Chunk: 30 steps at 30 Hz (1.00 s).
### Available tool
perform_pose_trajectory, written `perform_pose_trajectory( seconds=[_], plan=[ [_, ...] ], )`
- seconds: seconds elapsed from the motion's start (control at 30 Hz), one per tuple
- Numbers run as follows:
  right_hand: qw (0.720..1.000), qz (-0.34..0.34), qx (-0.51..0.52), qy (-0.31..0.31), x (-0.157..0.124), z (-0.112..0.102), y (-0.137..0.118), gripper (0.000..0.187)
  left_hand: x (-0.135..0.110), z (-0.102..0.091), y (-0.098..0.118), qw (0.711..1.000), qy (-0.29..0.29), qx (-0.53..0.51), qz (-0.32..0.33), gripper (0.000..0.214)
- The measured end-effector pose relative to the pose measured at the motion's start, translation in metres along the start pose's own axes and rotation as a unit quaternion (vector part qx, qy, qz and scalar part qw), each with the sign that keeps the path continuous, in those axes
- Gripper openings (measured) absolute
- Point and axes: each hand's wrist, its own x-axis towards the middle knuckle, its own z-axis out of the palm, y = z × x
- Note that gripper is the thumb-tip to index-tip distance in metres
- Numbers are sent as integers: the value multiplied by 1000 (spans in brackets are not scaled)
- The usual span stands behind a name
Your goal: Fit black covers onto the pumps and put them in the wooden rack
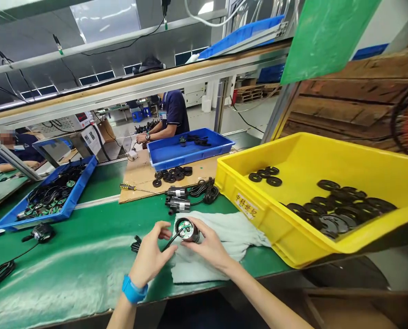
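My right hand (209,244) is closed around a short black cylindrical housing (194,234), its open end turned up toward me. Inside that end shows a round green circuit board (186,228). A black cable (171,241) slants from the board down toward my left hand (152,251), which wears a blue wristband (134,289). The left thumb and fingers are spread, with the cable running through the gap between them. Beyond the left hand a bit of bundled black cable (135,244) shows. Beneath the housing lies a pale cloth (220,228) on the green mat (87,260).
On the right stands a yellow bin (258,219) with black rings. Behind the cloth lie cylindrical units (178,204) with coiled cable, a screwdriver (128,187) and black rings (172,174). Blue trays (162,162) stand behind and left (70,208). A co-worker (174,114) sits across.
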Motion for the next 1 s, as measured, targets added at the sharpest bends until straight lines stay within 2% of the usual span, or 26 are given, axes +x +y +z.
perform_pose_trajectory(
  seconds=[0.07, 0.1, 0.23, 0.33, 0.47, 0.6, 0.67, 0.77, 0.8, 0.9, 0.93, 1.0],
  plan=[
    [1000, 12, 3, 2, -2, -1, 10, 58, -12, 6, -2, 1000, 8, -11, -18, 16],
    [1000, 16, 6, -1, -3, -1, 16, 58, -16, 8, -2, 1000, 10, -14, -25, 13],
    [1000, 14, 18, -21, -4, 1, 29, 59, -21, 12, 3, 998, 44, -29, -39, 28],
    [999, -14, 4, -33, -2, 0, 27, 58, -16, 13, 12, 998, 55, -18, -11, 30],
    [999, -18, -50, 6, -1, -11, 18, 52, -17, 27, 28, 999, 20, 10, 40, 25],
    [999, -13, -32, -16, 1, -27, 10, 48, -21, 43, 35, 996, -36, 7, 77, 28],
    [999, -18, -19, -37, 4, -35, 6, 44, -16, 43, 27, 997, -23, 8, 70, 27],
    [996, -31, -5, -84, 12, -42, 3, 41, 7, 37, 4, 999, 25, -1, 46, 25],
    [994, -39, 1, -106, 15, -43, 2, 41, 16, 36, -5, 999, 14, -9, 48, 37],
    [987, -55, 12, -153, 22, -42, 5, 50, 38, 40, -23, 993, -80, -70, 58, 73],
    [986, -54, 13, -155, 24, -41, 6, 55, 42, 43, -26, 989, -104, -93, 55, 77],
    [990, -41, 18, -137, 23, -40, 9, 61, 46, 50, -27, 985, -115, -122, 45, 79]
  ],
)
